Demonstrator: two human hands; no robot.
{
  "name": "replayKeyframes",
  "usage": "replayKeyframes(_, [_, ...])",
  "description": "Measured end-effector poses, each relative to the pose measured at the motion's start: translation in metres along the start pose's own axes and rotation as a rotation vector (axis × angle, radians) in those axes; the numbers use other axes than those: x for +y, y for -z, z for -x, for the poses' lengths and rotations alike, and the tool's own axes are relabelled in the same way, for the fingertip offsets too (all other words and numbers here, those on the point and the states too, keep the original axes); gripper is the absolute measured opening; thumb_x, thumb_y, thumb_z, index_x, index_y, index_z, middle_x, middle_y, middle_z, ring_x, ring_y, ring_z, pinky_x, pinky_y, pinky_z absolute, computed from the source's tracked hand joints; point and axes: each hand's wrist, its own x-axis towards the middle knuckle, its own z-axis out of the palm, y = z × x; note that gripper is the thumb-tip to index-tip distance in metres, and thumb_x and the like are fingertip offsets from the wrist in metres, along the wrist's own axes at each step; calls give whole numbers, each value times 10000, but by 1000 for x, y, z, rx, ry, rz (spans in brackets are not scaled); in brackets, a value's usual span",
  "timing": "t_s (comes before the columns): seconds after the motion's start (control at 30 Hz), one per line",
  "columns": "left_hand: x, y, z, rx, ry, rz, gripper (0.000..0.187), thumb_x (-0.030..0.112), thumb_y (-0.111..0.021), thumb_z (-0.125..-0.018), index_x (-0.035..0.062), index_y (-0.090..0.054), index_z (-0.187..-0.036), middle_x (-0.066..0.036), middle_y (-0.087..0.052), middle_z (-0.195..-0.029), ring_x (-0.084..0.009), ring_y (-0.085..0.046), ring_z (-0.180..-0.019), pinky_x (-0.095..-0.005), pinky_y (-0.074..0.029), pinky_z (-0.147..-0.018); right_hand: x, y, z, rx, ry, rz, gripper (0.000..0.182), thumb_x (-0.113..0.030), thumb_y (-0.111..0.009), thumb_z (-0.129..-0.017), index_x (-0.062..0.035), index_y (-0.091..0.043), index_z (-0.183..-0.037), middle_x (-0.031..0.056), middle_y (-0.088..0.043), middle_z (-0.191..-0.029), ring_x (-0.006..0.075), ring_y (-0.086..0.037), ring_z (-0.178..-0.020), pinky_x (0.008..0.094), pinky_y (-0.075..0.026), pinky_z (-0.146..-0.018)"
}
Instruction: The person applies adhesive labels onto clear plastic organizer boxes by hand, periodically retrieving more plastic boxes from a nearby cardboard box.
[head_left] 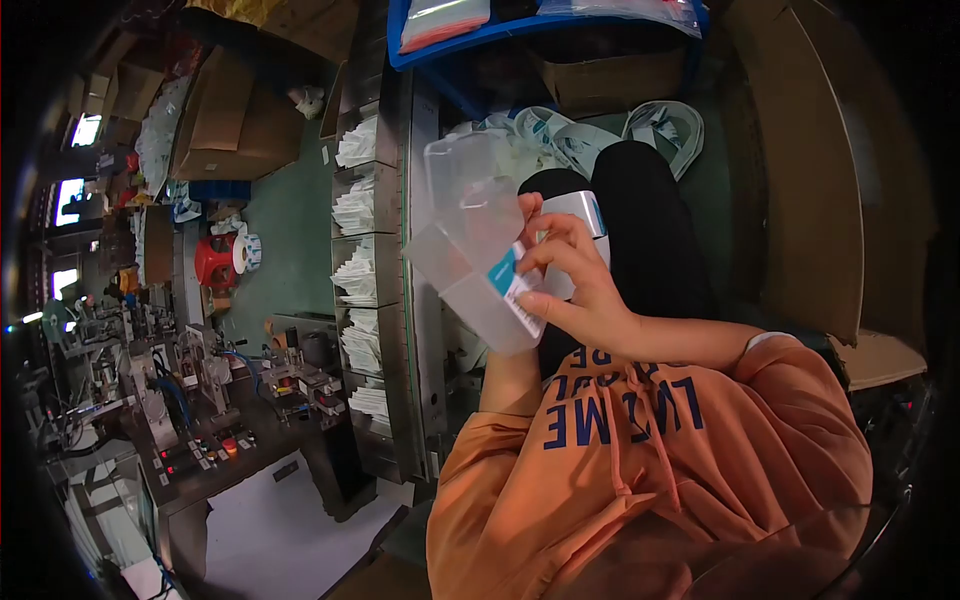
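A translucent plastic box (475, 305) with its lid (458, 165) swung up is tilted in front of my lap. My left hand (514, 368) holds it from behind and below, mostly hidden by the box. A teal-and-white label (507, 270) lies against the box's side. On that label are the thumb and bent fingertips of my right hand (582, 275), closed at its edge. A white roll of labels (575, 212) with a teal mark rests on my thighs just beyond the right hand.
Left of me stands a metal rack with stacks of white folded papers (355, 275). Ahead is a blue bin (450, 45) with plastic bags, above loose label strips (570, 140). A large cardboard box (800, 170) borders my right. Machinery (200, 380) and a red stool (215, 262) are farther left.
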Motion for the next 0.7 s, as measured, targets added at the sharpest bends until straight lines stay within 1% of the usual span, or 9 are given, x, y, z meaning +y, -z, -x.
replayKeyframes(0.1, [10,-5,-15,-394,66,21,472,438,-441,-914,171,-458,-1303,-73,-482,-1319,-217,-292,-1312,-631,-265,-1036,2,0,6,-45,213,167,502,-323,-614,-839,-13,-469,-1206,184,-376,-1305,309,-398,-1185,422,-314,-995])
replayKeyframes(0.17, [10,-9,-21,-417,61,-15,466,432,-439,-914,168,-460,-1298,-80,-482,-1318,-222,-303,-1304,-644,-278,-1019,11,-7,19,-205,332,201,807,-505,-537,-834,-34,-247,-1422,210,-180,-1479,362,-196,-1367,515,-170,-1074])
replayKeyframes(0.3, [8,11,-26,-246,-51,-249,458,415,-398,-927,140,-457,-1289,-108,-460,-1335,-239,-324,-1297,-647,-287,-1011,31,33,25,-352,200,584,909,-539,-534,-837,-7,-111,-1441,215,-130,-1493,360,-112,-1396,523,-119,-1091])
replayKeyframes(0.37, [15,4,-31,-166,-88,-258,555,456,-401,-909,65,-426,-1302,-119,-422,-1361,-279,-377,-1267,-614,-293,-1027,32,43,34,-160,230,209,948,-539,-579,-812,-22,-98,-1444,225,-116,-1491,366,-125,-1389,496,-132,-1099])
replayKeyframes(0.47, [-13,-62,-19,-438,-93,-27,614,441,-466,-887,53,-367,-1352,-149,-383,-1384,-300,-341,-1290,-488,-304,-1053,17,52,24,26,322,153,936,-357,-752,-726,-60,-216,-1433,227,-294,-1413,395,-326,-1289,456,-317,-1029])
replayKeyframes(0.5, [-17,-70,-21,-329,12,-115,655,449,-503,-864,49,-354,-1361,-144,-394,-1379,-311,-360,-1279,-489,-297,-1058,7,60,19,113,346,273,824,-270,-742,-718,-45,-322,-1391,209,-415,-1322,348,-468,-1180,408,-412,-959])
replayKeyframes(0.57, [-12,-70,-29,-143,253,-111,723,453,-576,-821,49,-341,-1374,-139,-396,-1387,-326,-385,-1264,-457,-305,-1055,-1,82,22,82,206,238,774,-234,-730,-711,-38,-366,-1365,201,-468,-1265,329,-515,-1120,389,-439,-924])
replayKeyframes(0.67, [-5,-55,-37,-21,14,-103,703,463,-530,-861,25,-334,-1375,-139,-411,-1367,-300,-380,-1268,-442,-298,-1050,-18,101,25,77,108,172,669,-172,-691,-699,-13,-453,-1304,176,-589,-1095,302,-610,-955,355,-491,-829])
replayKeyframes(0.7, [15,-55,-45,-257,-29,26,671,445,-523,-875,18,-346,-1362,-141,-427,-1352,-296,-395,-1259,-439,-309,-1044,-24,110,29,40,170,197,670,-173,-683,-692,-27,-459,-1305,179,-584,-1107,305,-607,-965,363,-488,-837])
